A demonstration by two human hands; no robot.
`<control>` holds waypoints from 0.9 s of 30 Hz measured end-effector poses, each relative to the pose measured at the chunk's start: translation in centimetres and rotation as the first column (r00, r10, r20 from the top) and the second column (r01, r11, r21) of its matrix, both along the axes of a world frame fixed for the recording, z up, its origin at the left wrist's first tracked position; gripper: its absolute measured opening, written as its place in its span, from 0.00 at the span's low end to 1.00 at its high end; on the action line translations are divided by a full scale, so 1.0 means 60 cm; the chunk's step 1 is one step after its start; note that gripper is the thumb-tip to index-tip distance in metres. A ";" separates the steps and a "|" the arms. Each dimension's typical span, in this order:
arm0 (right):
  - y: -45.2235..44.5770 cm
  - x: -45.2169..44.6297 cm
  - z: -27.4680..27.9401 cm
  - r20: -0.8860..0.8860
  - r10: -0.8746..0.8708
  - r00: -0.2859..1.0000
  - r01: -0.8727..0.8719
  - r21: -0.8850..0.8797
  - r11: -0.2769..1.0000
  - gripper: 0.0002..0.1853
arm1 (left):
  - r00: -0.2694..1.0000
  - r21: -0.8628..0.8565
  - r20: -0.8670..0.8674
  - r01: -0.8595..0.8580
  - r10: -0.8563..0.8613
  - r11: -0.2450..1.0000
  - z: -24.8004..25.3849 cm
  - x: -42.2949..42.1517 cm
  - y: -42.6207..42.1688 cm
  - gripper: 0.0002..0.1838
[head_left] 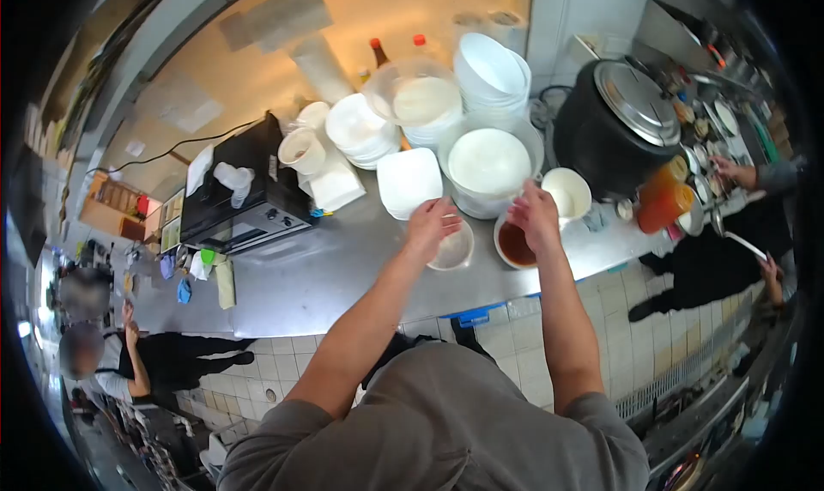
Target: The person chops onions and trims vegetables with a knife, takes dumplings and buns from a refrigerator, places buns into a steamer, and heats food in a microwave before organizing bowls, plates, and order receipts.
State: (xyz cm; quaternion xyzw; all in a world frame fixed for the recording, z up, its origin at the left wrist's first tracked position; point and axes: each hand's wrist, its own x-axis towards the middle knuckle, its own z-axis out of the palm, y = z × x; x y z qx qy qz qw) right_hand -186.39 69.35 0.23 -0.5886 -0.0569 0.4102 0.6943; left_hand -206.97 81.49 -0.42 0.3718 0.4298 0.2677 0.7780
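Observation:
Over a small translucent bowl (452, 247) on the steel counter (343, 272) is my left hand (432, 227), its fingers apart and nothing visible in them. My right hand (536, 214) is above a bowl of dark red-brown liquid (516, 248); its fingers curl downward and the fingertips are too unclear to tell what they hold, if anything. A large clear tub with white contents (489, 161) stands behind both hands. White square dishes (409, 183) lie behind my left hand. Beside my right hand is a cream-coloured cup (568, 192).
A black soup warmer (603, 130) and orange sauce bottles (666, 209) stand at the right. Stacked white bowls (493, 70) are at the back. A black oven (245, 199) sits at the left. One person (129, 358) is at far left, another (704, 259) at far right.

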 end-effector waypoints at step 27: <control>-0.143 0.282 -0.200 0.785 -0.002 0.620 0.509 -0.400 0.762 0.18 | 0.515 0.504 -0.849 0.720 0.120 0.477 0.286 -0.292 0.096 0.24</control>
